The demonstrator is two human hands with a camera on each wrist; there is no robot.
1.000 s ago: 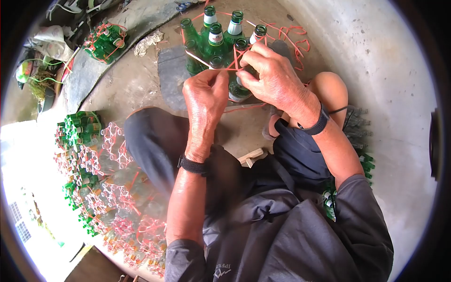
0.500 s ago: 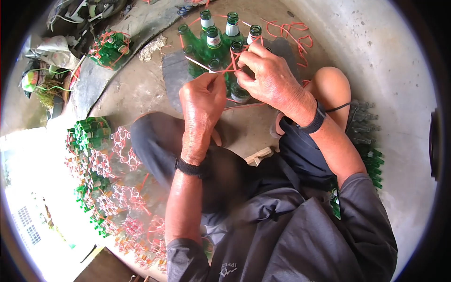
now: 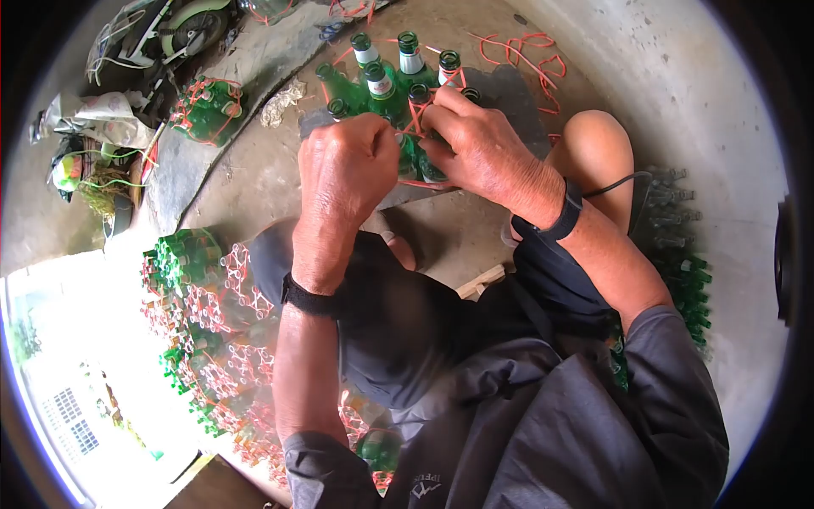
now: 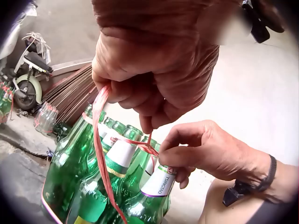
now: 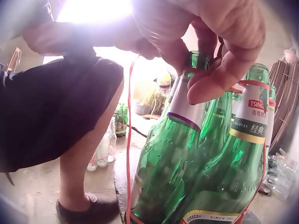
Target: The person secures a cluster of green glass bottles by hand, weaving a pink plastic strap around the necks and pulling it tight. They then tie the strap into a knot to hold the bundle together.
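A cluster of green glass beer bottles stands upright between the hands, red plastic string looped round the necks. My left hand is curled in a fist in front of the cluster. In the left wrist view its fingers grip the string, one strand hanging past the bottles and another running to the right hand. Thumb and fingers of my right hand pinch the string at the neck of a near bottle. From the right wrist, that bottle's white label shows just below the fingers.
Loose red string lies on the floor beyond the bottles. Another tied bottle bundle sits at the far left, with many more bundles beside the left leg. A pale wall rises on the right; green bottles lie along it.
My left hand has moved left and towards the body, away from the right hand, and its fist now faces up. The right hand stays at the bottle necks. The head view has turned slightly.
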